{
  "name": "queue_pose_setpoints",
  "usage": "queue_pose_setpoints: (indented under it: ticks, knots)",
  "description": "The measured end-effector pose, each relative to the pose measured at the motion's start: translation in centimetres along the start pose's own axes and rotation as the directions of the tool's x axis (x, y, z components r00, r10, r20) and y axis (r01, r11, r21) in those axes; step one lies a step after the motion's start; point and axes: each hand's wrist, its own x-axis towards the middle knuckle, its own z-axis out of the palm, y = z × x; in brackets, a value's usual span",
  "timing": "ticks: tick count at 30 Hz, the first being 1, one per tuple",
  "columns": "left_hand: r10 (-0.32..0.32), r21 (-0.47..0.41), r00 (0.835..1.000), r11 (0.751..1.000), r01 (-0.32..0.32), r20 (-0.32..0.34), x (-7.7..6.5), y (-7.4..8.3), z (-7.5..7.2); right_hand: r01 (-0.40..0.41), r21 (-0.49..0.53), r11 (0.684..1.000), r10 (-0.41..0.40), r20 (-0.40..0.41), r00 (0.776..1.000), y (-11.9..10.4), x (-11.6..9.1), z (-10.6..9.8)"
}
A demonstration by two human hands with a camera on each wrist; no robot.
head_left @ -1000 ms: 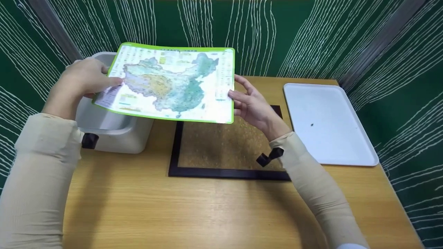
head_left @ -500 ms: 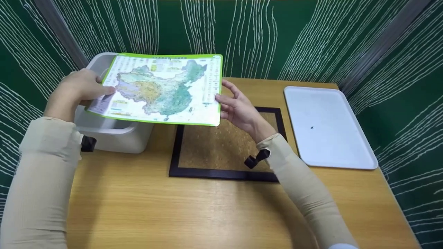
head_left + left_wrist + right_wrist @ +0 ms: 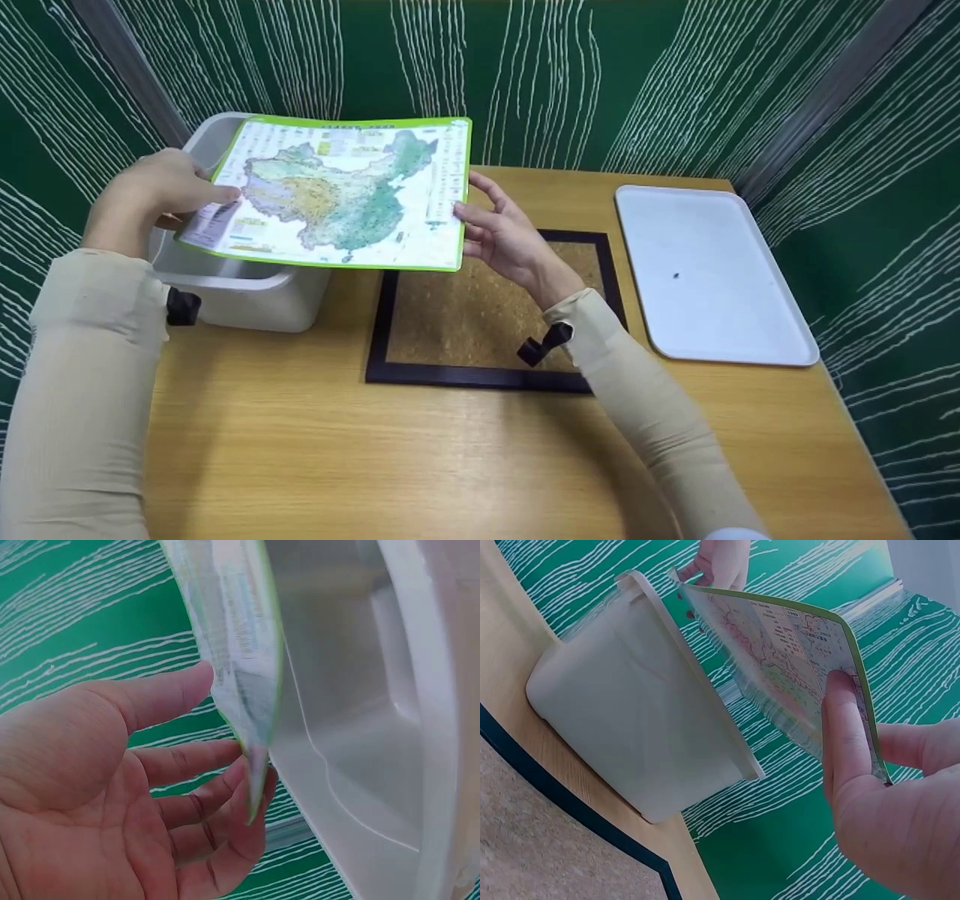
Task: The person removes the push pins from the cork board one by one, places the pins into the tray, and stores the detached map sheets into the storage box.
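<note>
A map sheet (image 3: 322, 195) with a green border, slightly bowed, is held up by both hands over the white plastic bin (image 3: 300, 307). My left hand (image 3: 161, 187) pinches its left edge, thumb on the printed face and fingers behind. In the left wrist view the bent corner of the sheet lies between that thumb and the fingers (image 3: 217, 829), beside the bin's opening. At the opposite edge my right hand (image 3: 510, 232) grips the sheet between thumb and fingers. From the right wrist view, the underside is also printed, and fingers (image 3: 847, 727) lie along it.
A cork board (image 3: 465, 322) with a dark frame lies on the wooden table (image 3: 450, 457), right of the bin. Farther right is a white tray (image 3: 720, 277) with a small dark speck on it. Green walls with white lines (image 3: 525, 82) enclose the table.
Both hands have carried the map sheet left and a little lower, so it covers more of the bin and less of the cork board. The tray and board stay put.
</note>
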Motion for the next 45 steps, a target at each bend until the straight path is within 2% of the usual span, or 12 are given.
queue_pose_setpoints:
  ticks: [9,15,21,34,45]
  knots:
    - [-0.019,-0.062,0.999,0.998,0.021,0.046,0.7,-1.4,-0.9,0.000,0.012,1.000,0.000,-0.010,1.000,0.5,0.4,0.6]
    - [-0.047,-0.084,0.997,0.995,0.052,0.063,1.3,-3.0,-1.6,-0.007,0.023,1.000,0.007,-0.023,1.000,0.8,0.9,1.1]
    - [-0.076,-0.130,0.997,0.988,0.080,0.032,1.8,-4.2,-1.7,-0.008,0.031,0.999,0.008,-0.020,1.000,0.9,1.2,1.3]
    - [-0.096,-0.124,0.995,0.988,0.094,-0.014,1.5,-4.4,-1.3,-0.017,0.039,0.999,0.017,-0.019,1.000,1.2,1.4,1.9]
    - [-0.106,-0.125,0.994,0.986,0.107,0.016,1.7,-4.8,-1.1,-0.013,0.033,0.999,0.014,-0.014,1.000,1.6,1.6,2.2]
